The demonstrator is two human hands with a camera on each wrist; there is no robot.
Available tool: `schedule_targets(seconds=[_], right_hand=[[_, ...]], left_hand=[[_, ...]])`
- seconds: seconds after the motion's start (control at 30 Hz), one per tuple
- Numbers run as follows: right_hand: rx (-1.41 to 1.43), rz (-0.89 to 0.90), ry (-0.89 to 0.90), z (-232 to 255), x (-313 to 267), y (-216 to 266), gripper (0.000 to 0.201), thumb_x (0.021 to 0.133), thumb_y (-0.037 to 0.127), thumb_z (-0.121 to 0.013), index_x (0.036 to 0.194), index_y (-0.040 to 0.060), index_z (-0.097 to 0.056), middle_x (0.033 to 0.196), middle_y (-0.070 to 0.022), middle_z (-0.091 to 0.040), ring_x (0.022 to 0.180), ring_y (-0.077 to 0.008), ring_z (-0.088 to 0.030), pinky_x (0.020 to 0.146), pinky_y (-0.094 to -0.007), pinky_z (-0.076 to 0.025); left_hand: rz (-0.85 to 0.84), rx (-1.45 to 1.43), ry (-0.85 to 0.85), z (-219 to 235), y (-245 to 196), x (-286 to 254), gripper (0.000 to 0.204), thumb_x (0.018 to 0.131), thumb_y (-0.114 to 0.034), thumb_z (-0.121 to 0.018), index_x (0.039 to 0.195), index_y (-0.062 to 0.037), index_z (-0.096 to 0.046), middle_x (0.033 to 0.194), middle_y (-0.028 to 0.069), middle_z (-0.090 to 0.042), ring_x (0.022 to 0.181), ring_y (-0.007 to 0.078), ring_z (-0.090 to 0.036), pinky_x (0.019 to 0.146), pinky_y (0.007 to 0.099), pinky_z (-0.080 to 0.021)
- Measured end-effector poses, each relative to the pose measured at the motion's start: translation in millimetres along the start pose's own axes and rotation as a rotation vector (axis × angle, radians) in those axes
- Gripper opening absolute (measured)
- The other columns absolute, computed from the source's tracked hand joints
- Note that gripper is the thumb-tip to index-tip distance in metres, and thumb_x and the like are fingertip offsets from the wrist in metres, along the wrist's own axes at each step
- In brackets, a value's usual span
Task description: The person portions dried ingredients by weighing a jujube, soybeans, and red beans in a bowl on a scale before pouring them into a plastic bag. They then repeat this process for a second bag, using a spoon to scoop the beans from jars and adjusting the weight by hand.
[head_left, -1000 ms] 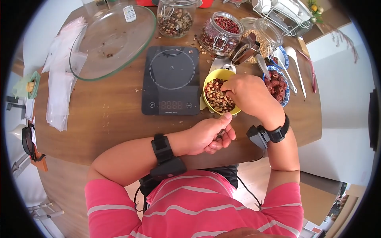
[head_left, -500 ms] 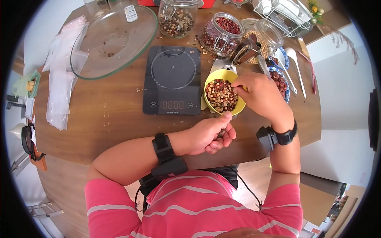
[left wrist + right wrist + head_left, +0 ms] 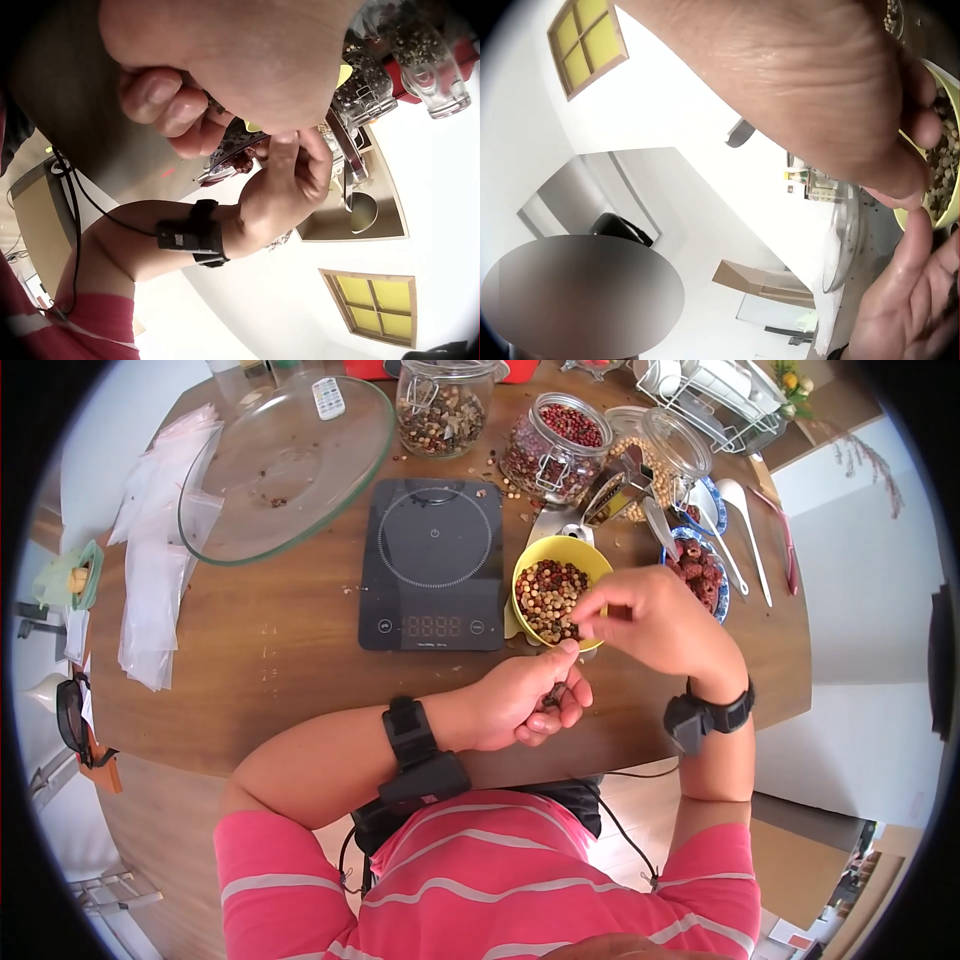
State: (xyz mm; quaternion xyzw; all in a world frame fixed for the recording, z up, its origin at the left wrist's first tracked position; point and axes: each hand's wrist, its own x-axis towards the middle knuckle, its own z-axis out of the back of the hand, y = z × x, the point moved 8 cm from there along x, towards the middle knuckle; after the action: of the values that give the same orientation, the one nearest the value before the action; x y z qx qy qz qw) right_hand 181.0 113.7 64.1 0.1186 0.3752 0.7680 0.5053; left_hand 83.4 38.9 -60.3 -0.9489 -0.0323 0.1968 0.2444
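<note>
In the head view a yellow bowl (image 3: pixel 562 544) holds mixed red, pale and dark peppercorns (image 3: pixel 546 596). The left hand (image 3: pixel 515 702) lies palm up in front of it, fingers curled round small dark bits (image 3: pixel 551 698), its thumb by the bowl's near rim. Over the bowl's right near edge is the right hand (image 3: pixel 660 618), fingers bent and tips close to the left thumb; nothing is visible in its fingertips. The left wrist view shows the right hand (image 3: pixel 281 191) beyond the left hand (image 3: pixel 240 60). Fingers partly hide the bowl (image 3: pixel 901 216) in the right wrist view.
A black scale (image 3: pixel 433 575) is left of the bowl. Beyond it stand glass jars (image 3: pixel 442 420) and a glass lid (image 3: pixel 285 470); plastic bags (image 3: pixel 150 570) lie far left. A blue-patterned dish of dark red pieces (image 3: pixel 700 572) and a white spoon (image 3: pixel 745 530) lie right.
The right hand has come out of the peppercorns, moved to the bowl's right side, then toward the left thumb at the near rim. The left hand has hardly moved.
</note>
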Motion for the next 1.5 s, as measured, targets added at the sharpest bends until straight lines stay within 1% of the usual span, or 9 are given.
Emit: schedule_targets(seconds=[0.1,0.2,0.4,0.53,0.6,0.7,1.03,1.33,1.5], right_hand=[[-0.434,0.02,-0.29,13.8,15.9,-12.4,0.011,0.088,0.008,-0.074,0.097,0.004,-0.076,0.09,-0.0153,-0.074,0.083,-0.0351,-0.071,0.074,-0.0422,-0.056],[-0.624,0.084,-0.308,4.6,31.3,-9.7,0.013,0.089,0.009,-0.067,0.097,0.0085,-0.078,0.093,-0.014,-0.075,0.084,-0.0337,-0.074,0.073,-0.0448,-0.059],[-0.824,0.011,-0.165,-13.3,48.2,-17.9,0.009,0.085,0.009,-0.07,0.092,0.0054,-0.074,0.088,-0.0146,-0.071,0.085,-0.036,-0.07,0.074,-0.0475,-0.055],[-0.847,0.006,-0.186,-12.7,47.9,-15.6,0.005,0.086,0.008,-0.068,0.089,0.0043,-0.07,0.086,-0.015,-0.07,0.084,-0.0369,-0.069,0.074,-0.0477,-0.054],[-0.723,0.027,-0.297,-3.9,42.2,-13.8,0.004,0.086,0.008,-0.068,0.087,0.0037,-0.067,0.084,-0.0154,-0.069,0.082,-0.0382,-0.068,0.073,-0.0482,-0.053],[-0.549,0.053,-0.261,1.1,41.7,-4.7,0.011,0.085,0.006,-0.064,0.093,0.006,-0.073,0.089,-0.0168,-0.073,0.084,-0.0389,-0.072,0.075,-0.0493,-0.058],[-0.649,0.111,-0.181,-14.9,43.6,-14.1,0.018,0.086,0.008,-0.066,0.097,0.0091,-0.08,0.088,-0.0152,-0.074,0.083,-0.0359,-0.074,0.074,-0.0491,-0.057],[-0.748,0.014,-0.125,-16.8,44.1,-16.6,0.011,0.09,0.009,-0.066,0.095,0.0066,-0.075,0.091,-0.0159,-0.072,0.083,-0.0382,-0.069,0.073,-0.0479,-0.054],[-0.46,0.054,-0.419,15.5,21.5,-12.9,0.008,0.089,0.004,-0.068,0.096,0.003,-0.071,0.094,-0.0175,-0.071,0.088,-0.0393,-0.068,0.076,-0.0475,-0.053]], left_hand=[[-0.003,0.007,0.004,0.1,0.7,1.0,0.066,0.108,-0.069,-0.035,0.107,-0.0069,-0.059,0.085,0.0028,-0.057,0.057,0.0055,-0.034,0.049,0.0221,-0.027],[-0.001,-0.001,0.015,-0.1,1.6,1.4,0.064,0.11,-0.065,-0.034,0.106,-0.0065,-0.06,0.084,0.0029,-0.057,0.057,0.0057,-0.034,0.048,0.0226,-0.028],[0.006,0.016,0.012,-1.7,2.2,1.1,0.063,0.111,-0.063,-0.034,0.106,-0.0063,-0.06,0.083,0.003,-0.057,0.057,0.0058,-0.034,0.048,0.0229,-0.028],[0.012,0.035,0.003,-1.4,2.6,0.9,0.062,0.111,-0.063,-0.034,0.106,-0.0062,-0.06,0.083,0.0031,-0.057,0.057,0.0058,-0.034,0.048,0.023,-0.028],[0.004,0.045,0.008,-1.5,2.8,1.2,0.062,0.111,-0.063,-0.034,0.106,-0.0062,-0.06,0.083,0.0031,-0.057,0.057,0.0057,-0.034,0.048,0.023,-0.027],[0.006,0.043,0.016,-2.6,2.9,1.3,0.062,0.111,-0.062,-0.034,0.106,-0.0061,-0.06,0.083,0.0031,-0.057,0.057,0.0057,-0.034,0.048,0.0231,-0.027],[0.008,0.074,0.012,-2.2,2.5,1.1,0.063,0.111,-0.063,-0.034,0.107,-0.006,-0.06,0.083,0.003,-0.057,0.057,0.0056,-0.035,0.048,0.0234,-0.028],[0.004,0.092,0.009,-2.4,1.1,0.0,0.062,0.111,-0.062,-0.034,0.108,-0.0054,-0.059,0.084,0.0031,-0.057,0.057,0.0051,-0.035,0.048,0.0228,-0.028],[0.011,0.087,0.008,-2.1,1.0,0.3,0.062,0.111,-0.062,-0.034,0.108,-0.0055,-0.059,0.084,0.0034,-0.057,0.057,0.0052,-0.034,0.048,0.0228,-0.028]])
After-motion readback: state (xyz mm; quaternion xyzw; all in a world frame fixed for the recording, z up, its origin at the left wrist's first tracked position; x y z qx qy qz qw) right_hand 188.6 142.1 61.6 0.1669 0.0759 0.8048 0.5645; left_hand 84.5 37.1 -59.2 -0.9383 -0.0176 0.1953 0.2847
